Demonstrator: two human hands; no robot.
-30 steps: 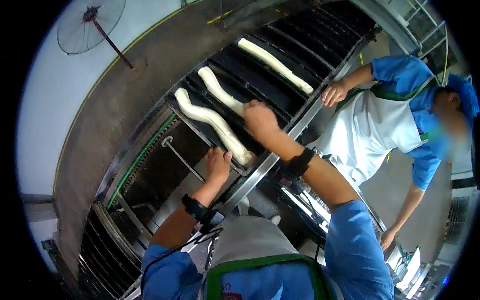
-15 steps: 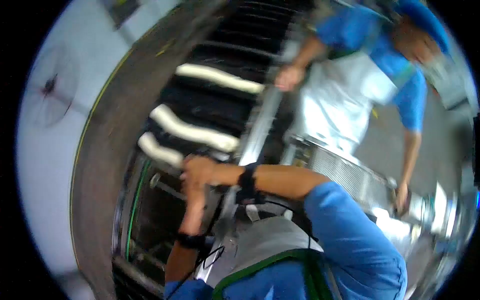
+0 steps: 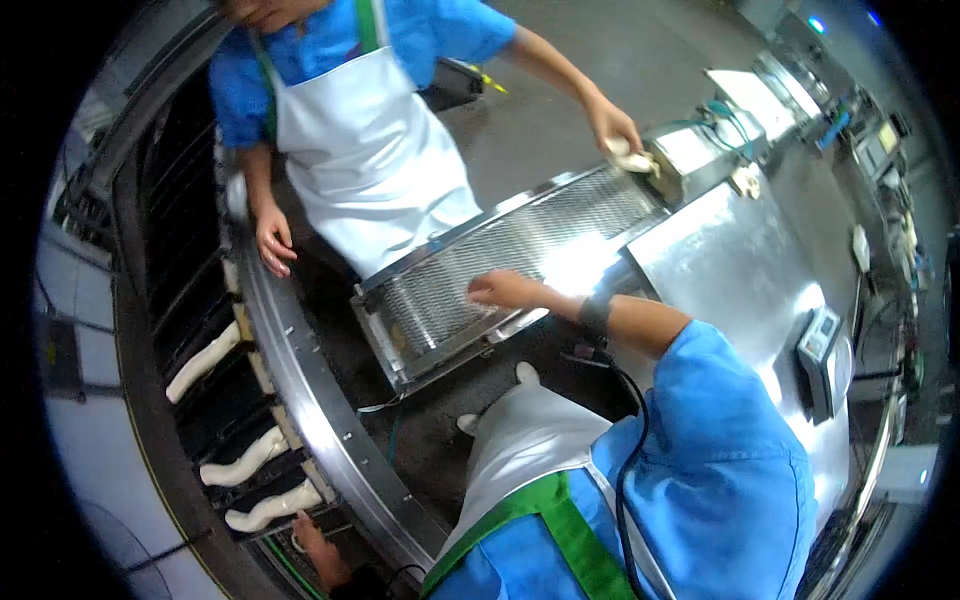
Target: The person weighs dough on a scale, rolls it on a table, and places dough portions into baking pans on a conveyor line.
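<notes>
My left hand (image 3: pixel 318 550) is low at the left, fingers extended beside the nearest white dough strip (image 3: pixel 272 508); it looks open, and whether it touches the dough I cannot tell. Two more dough strips, a middle one (image 3: pixel 245 458) and a farther one (image 3: pixel 205 365), lie in the black troughs of the curved line. My right hand (image 3: pixel 508 290) hovers over the metal mesh conveyor (image 3: pixel 460 270), fingers loosely bent and apart, with nothing visible in it. Dark bands with a cable are on my wrists.
Across the mesh conveyor stands a co-worker in a white apron (image 3: pixel 375 150), one hand holding a dough piece (image 3: pixel 626 155) at the conveyor's far end. A curved steel rail (image 3: pixel 290 350) borders the troughs. At right are a steel table (image 3: pixel 720 250) and a digital scale (image 3: pixel 820 335).
My view has swung right. My hands, together at the nearest dough strip before, are now apart: the right is over the mesh conveyor, the left stays by the strip. The co-worker's hand now shows dough.
</notes>
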